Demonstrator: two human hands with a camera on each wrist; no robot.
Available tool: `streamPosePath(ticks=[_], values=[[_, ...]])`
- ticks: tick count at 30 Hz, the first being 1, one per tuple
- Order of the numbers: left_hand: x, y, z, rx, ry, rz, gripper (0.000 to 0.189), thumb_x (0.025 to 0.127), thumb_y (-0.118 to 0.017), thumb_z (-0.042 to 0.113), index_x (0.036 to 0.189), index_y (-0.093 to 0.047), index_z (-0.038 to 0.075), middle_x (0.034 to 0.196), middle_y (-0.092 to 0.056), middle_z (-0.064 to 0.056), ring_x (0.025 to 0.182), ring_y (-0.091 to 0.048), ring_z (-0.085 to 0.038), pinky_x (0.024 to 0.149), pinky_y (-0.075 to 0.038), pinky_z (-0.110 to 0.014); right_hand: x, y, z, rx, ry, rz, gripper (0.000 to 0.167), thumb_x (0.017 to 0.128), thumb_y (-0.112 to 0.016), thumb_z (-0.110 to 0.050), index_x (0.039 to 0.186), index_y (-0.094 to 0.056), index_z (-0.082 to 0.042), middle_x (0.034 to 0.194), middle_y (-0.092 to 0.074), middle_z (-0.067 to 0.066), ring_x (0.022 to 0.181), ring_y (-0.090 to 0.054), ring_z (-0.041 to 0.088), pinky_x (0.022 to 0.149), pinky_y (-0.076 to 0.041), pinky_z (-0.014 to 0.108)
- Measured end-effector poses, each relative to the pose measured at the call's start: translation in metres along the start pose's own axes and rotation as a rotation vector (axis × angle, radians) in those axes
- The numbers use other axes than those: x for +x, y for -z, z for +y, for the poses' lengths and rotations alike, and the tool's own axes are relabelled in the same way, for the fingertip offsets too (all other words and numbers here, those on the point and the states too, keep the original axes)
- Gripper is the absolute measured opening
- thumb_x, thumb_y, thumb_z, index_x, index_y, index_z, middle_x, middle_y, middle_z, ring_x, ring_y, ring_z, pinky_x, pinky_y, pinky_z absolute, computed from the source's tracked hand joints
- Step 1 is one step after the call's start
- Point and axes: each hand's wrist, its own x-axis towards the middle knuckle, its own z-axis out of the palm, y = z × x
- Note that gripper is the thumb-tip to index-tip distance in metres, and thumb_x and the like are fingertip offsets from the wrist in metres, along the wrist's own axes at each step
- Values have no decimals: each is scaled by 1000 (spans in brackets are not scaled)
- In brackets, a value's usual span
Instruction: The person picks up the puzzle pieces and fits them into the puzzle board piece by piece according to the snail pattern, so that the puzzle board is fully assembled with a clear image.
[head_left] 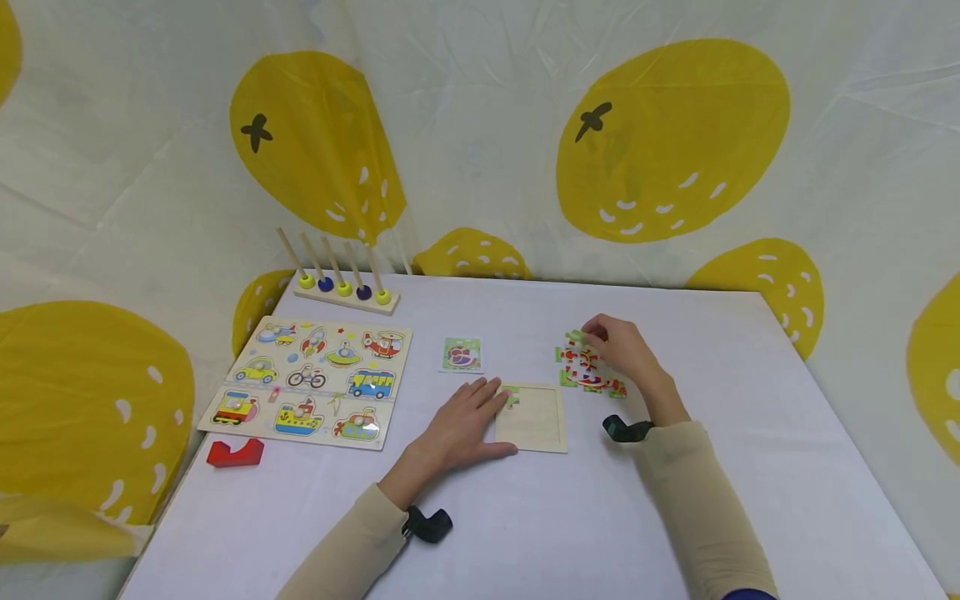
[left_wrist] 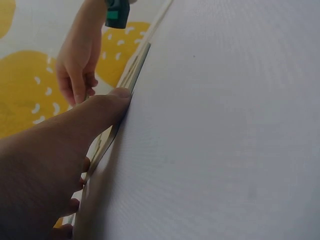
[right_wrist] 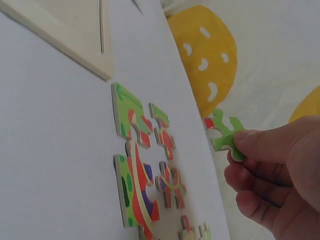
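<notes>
Between thumb and fingers my right hand (head_left: 626,348) pinches a green jigsaw piece (right_wrist: 227,134) with a bit of red on it, raised above the table. Below it lie loose red, green and purple jigsaw pieces (right_wrist: 131,187), several of them close together. My left hand (head_left: 459,423) rests along the left side of a square wooden puzzle tray (head_left: 536,421), its fingers stretched out. In the left wrist view the thumb (left_wrist: 107,107) touches the tray's edge. One green piece (head_left: 513,395) sits in the tray's upper left corner, partly beside my fingertips.
A small picture card (head_left: 462,355) lies behind the left hand. To the left are a vehicle peg puzzle board (head_left: 341,392), a red arch block (head_left: 236,453) and a peg stand (head_left: 352,301) with yellow and dark beads. A fruit-patterned curtain (head_left: 480,125) hangs behind the table.
</notes>
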Motion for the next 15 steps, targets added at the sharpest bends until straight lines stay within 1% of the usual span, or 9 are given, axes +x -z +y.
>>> streamPosePath(ticks=[5,8,15], values=[[0,0,0,-6,-1,3,88,88,-55,72,156,-37,20,166,-28,-3,155,-24,-25,127,-21,-42,-7,-1,-7,11,18,-2,25,101,-60,-22,118,-64,-4,106,-68,13,95,-59,26,86,-51,40],[0,0,0,-9,-3,5,88,88,-56,72,156,-37,19,166,-29,-3,155,-25,-26,127,-21,-43,-11,-2,-12,24,32,-9,26,100,-62,-23,117,-65,-4,103,-68,12,93,-58,25,83,-51,37],[0,0,0,-9,-6,8,88,88,-56,72,156,-37,19,166,-30,-4,154,-25,-26,127,-22,-43,-20,-11,-21,22,94,-16,22,99,-64,-20,113,-67,-4,99,-71,10,88,-61,22,78,-52,33]])
